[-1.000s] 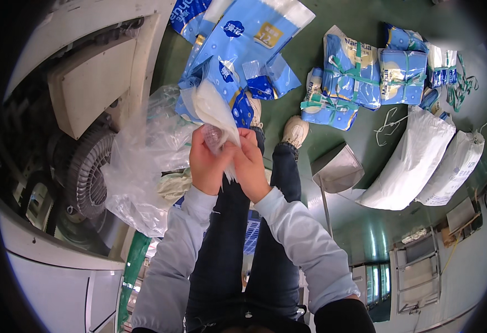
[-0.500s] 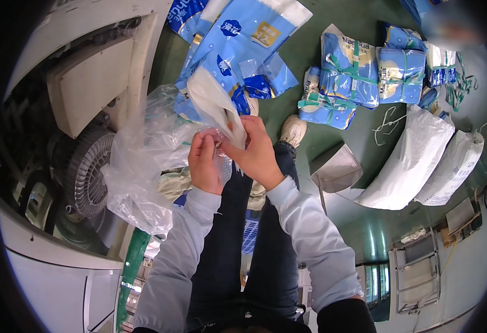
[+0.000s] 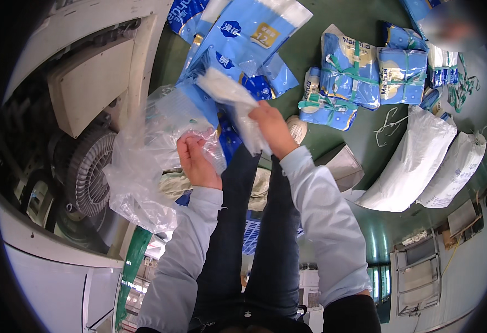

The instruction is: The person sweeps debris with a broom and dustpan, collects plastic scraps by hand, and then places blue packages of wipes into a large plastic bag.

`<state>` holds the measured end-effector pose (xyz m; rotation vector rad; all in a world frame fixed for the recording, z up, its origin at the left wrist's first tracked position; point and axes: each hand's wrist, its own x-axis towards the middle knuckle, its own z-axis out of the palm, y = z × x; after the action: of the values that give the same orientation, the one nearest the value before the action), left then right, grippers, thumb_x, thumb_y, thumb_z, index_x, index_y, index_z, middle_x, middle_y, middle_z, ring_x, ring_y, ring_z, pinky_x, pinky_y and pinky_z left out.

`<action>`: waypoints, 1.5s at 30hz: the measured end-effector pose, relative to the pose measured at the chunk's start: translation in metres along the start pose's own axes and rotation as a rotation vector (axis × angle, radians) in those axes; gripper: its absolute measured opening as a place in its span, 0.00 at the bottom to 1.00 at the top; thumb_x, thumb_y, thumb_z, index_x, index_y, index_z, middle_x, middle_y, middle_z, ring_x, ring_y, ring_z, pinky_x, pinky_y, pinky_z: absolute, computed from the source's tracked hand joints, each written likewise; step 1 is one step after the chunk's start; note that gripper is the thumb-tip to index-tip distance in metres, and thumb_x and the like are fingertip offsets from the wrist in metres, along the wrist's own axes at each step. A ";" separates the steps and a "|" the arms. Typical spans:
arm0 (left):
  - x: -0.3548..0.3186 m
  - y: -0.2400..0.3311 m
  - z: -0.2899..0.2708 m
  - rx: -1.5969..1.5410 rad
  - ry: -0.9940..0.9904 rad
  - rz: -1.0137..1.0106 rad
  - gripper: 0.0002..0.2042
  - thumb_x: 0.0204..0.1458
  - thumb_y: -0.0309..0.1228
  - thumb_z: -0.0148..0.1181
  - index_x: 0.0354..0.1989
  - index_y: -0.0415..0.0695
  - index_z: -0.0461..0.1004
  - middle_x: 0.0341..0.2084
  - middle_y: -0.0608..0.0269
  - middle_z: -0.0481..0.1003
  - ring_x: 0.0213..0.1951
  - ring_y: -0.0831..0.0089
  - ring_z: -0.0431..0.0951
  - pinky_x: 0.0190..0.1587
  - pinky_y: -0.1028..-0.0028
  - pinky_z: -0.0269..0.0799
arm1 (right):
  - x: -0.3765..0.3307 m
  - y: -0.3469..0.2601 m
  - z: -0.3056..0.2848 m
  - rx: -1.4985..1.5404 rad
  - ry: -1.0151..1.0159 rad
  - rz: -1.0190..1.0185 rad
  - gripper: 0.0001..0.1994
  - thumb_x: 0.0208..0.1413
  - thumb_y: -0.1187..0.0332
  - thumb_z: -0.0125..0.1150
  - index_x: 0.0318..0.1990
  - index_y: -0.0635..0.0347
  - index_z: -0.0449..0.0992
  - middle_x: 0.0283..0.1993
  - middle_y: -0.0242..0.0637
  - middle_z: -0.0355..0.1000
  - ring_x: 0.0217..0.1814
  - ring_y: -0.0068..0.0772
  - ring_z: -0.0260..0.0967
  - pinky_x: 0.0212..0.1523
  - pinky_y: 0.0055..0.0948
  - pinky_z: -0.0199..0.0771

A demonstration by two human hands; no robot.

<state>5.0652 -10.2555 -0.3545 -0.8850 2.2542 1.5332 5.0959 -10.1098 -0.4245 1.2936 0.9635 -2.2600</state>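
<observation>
My right hand (image 3: 274,129) is closed around a white plastic bag (image 3: 229,91), which hangs blurred toward the far left from my fingers. Apart from it, my left hand (image 3: 198,161) pinches the edge of a large clear plastic bag (image 3: 138,183) that spreads out to the left. Below and beyond my hands lie blue printed packaging bags (image 3: 238,39), some loose and crumpled, with the white bag partly covering them.
Blue packs tied with green straps (image 3: 349,72) are stacked on the green floor at the far right. White woven sacks (image 3: 412,161) lie nearer, beside a metal dustpan (image 3: 340,166). Machinery with a finned motor (image 3: 91,172) stands on the left. A blue crate (image 3: 251,236) shows between my legs.
My hands were together on the plastic and have parted. The right hand has moved right with the white bag; the left has shifted slightly left, keeping the clear bag.
</observation>
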 end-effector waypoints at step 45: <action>-0.156 0.133 -0.092 -0.243 -0.332 -0.571 0.21 0.59 0.39 0.42 0.59 0.43 0.57 0.52 0.65 0.64 0.51 0.78 0.66 0.52 0.77 0.62 | -0.229 -0.033 0.097 -0.515 0.035 -0.521 0.07 0.36 0.75 0.55 0.27 0.67 0.68 0.37 0.42 0.61 0.39 0.45 0.61 0.38 0.34 0.62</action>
<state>5.1141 -10.2546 -0.1352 -1.1181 1.4400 1.5449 5.1351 -10.1607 -0.1823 0.9268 1.9195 -2.0983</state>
